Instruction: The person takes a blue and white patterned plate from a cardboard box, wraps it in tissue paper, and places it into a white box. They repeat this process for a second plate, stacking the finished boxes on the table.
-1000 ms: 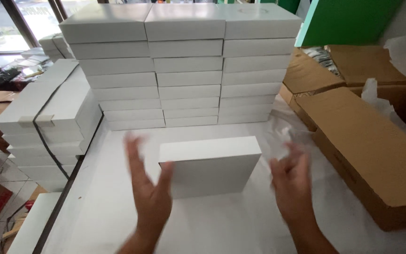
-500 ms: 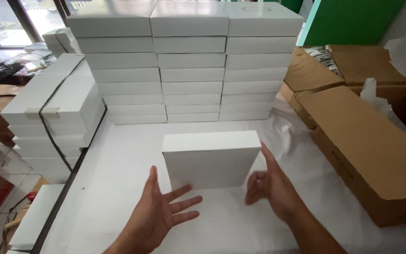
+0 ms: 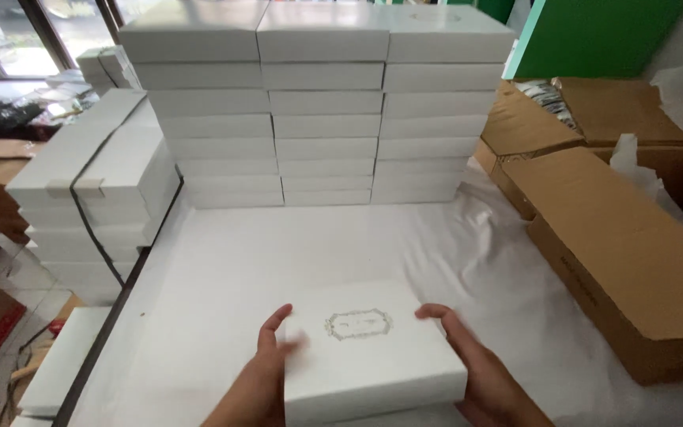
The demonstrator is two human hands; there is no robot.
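White box [image 3: 369,356] now lies flat on the white-covered table [image 3: 223,261], lid up, close to the near edge; half a second ago it stood on edge farther back, face toward the camera. An oval emblem [image 3: 359,324] shows on the lid. Left hand [image 3: 258,379] has moved in from open air and grasps the box's left side, fingers over the top edge. Right hand [image 3: 480,372] grasps the right side, thumb on the lid; before, it only touched the upright box's right edge. Behind, the wall of stacked white boxes [image 3: 322,119] is unchanged, as are the strapped bundle [image 3: 92,190] at left and the brown cartons [image 3: 618,245] at right.
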